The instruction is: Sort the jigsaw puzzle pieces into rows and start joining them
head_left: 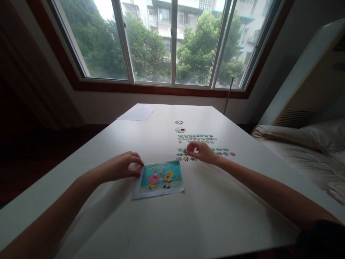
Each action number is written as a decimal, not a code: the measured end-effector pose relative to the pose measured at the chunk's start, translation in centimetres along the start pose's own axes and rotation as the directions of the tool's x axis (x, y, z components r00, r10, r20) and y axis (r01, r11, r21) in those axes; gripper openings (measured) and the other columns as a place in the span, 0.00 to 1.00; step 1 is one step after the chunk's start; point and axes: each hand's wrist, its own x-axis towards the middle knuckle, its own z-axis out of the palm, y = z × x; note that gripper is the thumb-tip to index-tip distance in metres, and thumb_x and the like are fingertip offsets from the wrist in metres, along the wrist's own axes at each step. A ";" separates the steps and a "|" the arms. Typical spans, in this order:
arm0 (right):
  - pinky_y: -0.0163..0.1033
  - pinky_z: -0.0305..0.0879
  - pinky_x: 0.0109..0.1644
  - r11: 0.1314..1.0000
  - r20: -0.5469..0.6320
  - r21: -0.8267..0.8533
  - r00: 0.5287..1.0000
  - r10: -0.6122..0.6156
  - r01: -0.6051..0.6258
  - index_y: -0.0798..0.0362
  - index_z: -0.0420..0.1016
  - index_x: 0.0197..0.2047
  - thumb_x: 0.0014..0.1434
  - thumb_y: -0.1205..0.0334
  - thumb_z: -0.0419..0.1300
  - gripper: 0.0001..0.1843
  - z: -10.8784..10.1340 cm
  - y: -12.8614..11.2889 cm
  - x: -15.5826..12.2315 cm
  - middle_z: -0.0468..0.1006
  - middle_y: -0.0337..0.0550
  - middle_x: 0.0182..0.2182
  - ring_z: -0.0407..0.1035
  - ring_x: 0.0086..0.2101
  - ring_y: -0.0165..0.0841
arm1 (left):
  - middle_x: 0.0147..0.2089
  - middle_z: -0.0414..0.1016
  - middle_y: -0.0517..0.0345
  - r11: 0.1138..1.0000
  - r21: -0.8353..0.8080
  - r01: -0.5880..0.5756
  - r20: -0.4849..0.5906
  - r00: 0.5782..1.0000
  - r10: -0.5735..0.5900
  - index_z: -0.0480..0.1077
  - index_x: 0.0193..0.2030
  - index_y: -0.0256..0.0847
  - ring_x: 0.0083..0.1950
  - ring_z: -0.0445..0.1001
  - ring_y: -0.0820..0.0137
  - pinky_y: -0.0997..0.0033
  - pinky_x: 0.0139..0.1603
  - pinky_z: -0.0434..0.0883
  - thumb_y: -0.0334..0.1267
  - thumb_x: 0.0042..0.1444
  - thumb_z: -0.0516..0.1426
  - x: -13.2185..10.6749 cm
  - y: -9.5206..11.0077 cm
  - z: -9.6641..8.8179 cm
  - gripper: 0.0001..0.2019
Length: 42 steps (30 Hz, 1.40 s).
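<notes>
A printed cartoon picture sheet (pixel 161 176) with a pink starfish, a squid and a yellow sponge figure lies on the white table. My left hand (pixel 122 166) rests at its left edge, thumb and fingers apart around the upper left corner. Farther up and to the right, my right hand (pixel 203 152) is closed in a pinch over loose jigsaw pieces. A small dark green puzzle piece (pixel 185 151) shows at its fingertips. Teal pieces (pixel 195 136) are laid out in rows beyond this hand, and pink and teal pieces (pixel 225 153) lie to its right. The hand covers some pieces.
White paper (pixel 137 113) lies at the table's far left corner. Two round inserts (pixel 180 130) sit in the white tabletop (pixel 151 223) behind the pieces. A window spans the wall beyond. On the right is a cushioned seat or bed (pixel 293 151).
</notes>
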 end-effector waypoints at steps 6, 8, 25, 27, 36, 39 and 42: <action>0.29 0.56 0.27 0.995 0.149 0.063 0.987 0.067 -0.077 0.55 0.71 0.32 0.50 0.64 0.57 0.06 0.0 -2.0 -5.6 0.71 0.38 0.24 0.63 0.24 0.25 | 0.43 0.72 0.57 1.000 -0.022 -0.001 0.013 1.000 0.001 0.73 0.40 0.47 0.43 0.70 0.65 0.72 0.43 0.66 0.53 0.46 0.55 0.1 -0.1 0.0 0.18; 0.29 0.55 0.26 0.991 0.140 0.067 0.985 0.103 -0.113 0.55 0.72 0.34 0.52 0.62 0.56 0.07 0.1 -1.9 -6.3 0.70 0.38 0.23 0.61 0.23 0.24 | 0.43 0.72 0.57 0.999 -0.037 0.008 0.018 1.000 -0.007 0.73 0.40 0.47 0.43 0.70 0.65 0.72 0.44 0.66 0.53 0.46 0.55 0.1 -0.1 0.0 0.18; 0.29 0.55 0.27 0.998 0.083 0.024 0.995 0.058 -0.060 0.54 0.73 0.34 0.52 0.66 0.55 0.07 0.6 -1.6 -7.0 0.69 0.39 0.27 0.59 0.23 0.24 | 0.43 0.71 0.55 0.996 -0.073 0.045 0.033 0.999 -0.043 0.71 0.42 0.46 0.44 0.69 0.63 0.68 0.45 0.66 0.51 0.47 0.55 0.0 0.0 0.2 0.18; 0.29 0.55 0.27 0.998 0.070 0.022 0.996 0.054 -0.055 0.54 0.73 0.34 0.52 0.66 0.55 0.07 0.6 -1.6 -6.9 0.69 0.39 0.26 0.59 0.23 0.24 | 0.43 0.71 0.56 0.997 -0.063 0.044 0.034 0.999 -0.041 0.71 0.42 0.46 0.44 0.69 0.63 0.68 0.45 0.66 0.51 0.47 0.55 0.0 0.0 0.2 0.17; 0.29 0.56 0.28 0.999 0.061 0.015 0.997 0.037 -0.038 0.54 0.73 0.33 0.51 0.65 0.56 0.06 0.6 -1.6 -7.0 0.68 0.39 0.26 0.59 0.23 0.24 | 0.44 0.70 0.56 0.999 -0.031 0.034 0.036 0.999 -0.033 0.70 0.42 0.46 0.44 0.69 0.64 0.70 0.46 0.65 0.50 0.48 0.55 -0.1 0.1 0.1 0.16; 0.30 0.56 0.29 1.000 0.058 -0.006 0.998 0.025 -0.025 0.54 0.72 0.32 0.50 0.63 0.58 0.05 0.5 -1.8 -7.0 0.67 0.39 0.26 0.59 0.24 0.24 | 0.44 0.70 0.56 0.999 -0.038 0.037 0.044 0.998 -0.036 0.70 0.42 0.46 0.44 0.69 0.63 0.69 0.46 0.65 0.51 0.48 0.54 -0.1 0.3 0.0 0.17; 0.30 0.56 0.27 0.999 0.081 0.009 0.996 0.031 -0.032 0.55 0.71 0.31 0.51 0.61 0.58 0.06 0.3 -1.7 -7.0 0.68 0.38 0.25 0.59 0.24 0.24 | 0.44 0.70 0.55 0.997 -0.052 0.049 0.052 0.998 -0.047 0.70 0.43 0.46 0.45 0.69 0.63 0.68 0.46 0.66 0.51 0.47 0.55 -0.1 0.4 -0.1 0.18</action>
